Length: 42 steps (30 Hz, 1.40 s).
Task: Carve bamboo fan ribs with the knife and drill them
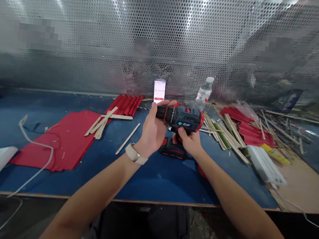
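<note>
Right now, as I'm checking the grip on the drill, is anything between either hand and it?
Nothing visible is. The left hand is around the chuck at the front, and the right hand grips the drill below its body. The hidden sides of both grips can't be checked.

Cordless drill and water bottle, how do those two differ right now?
The cordless drill is held by the left hand and right hand, while the water bottle is in neither.
The cordless drill's body points sideways, its chuck to the left; the water bottle is roughly upright.
The cordless drill is dark and opaque, the water bottle clear with a white cap.
Both show some red.
</note>
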Motion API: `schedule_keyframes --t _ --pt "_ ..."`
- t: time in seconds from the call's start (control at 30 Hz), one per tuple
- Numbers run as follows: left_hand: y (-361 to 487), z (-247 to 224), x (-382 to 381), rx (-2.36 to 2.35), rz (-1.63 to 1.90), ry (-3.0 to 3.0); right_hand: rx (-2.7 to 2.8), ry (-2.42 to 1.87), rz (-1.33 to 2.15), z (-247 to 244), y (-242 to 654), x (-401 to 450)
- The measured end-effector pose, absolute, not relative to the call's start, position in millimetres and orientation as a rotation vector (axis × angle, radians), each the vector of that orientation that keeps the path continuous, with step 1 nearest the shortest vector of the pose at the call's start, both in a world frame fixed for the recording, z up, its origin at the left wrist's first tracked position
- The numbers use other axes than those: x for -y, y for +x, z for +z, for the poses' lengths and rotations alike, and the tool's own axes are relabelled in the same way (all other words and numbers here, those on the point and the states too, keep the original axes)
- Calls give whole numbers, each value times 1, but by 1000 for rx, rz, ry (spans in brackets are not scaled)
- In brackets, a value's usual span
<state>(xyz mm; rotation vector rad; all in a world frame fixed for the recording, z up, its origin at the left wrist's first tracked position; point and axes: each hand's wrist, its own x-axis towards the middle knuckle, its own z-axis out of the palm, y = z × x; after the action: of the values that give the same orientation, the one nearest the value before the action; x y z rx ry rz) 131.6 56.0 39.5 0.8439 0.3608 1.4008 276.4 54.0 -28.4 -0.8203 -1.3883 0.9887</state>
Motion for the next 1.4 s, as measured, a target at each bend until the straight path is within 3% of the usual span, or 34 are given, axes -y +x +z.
schedule_keyframes --t 1.4 --pt "104 16 -51 -448 1426 901 1418 -843 982 -20 277 -46"
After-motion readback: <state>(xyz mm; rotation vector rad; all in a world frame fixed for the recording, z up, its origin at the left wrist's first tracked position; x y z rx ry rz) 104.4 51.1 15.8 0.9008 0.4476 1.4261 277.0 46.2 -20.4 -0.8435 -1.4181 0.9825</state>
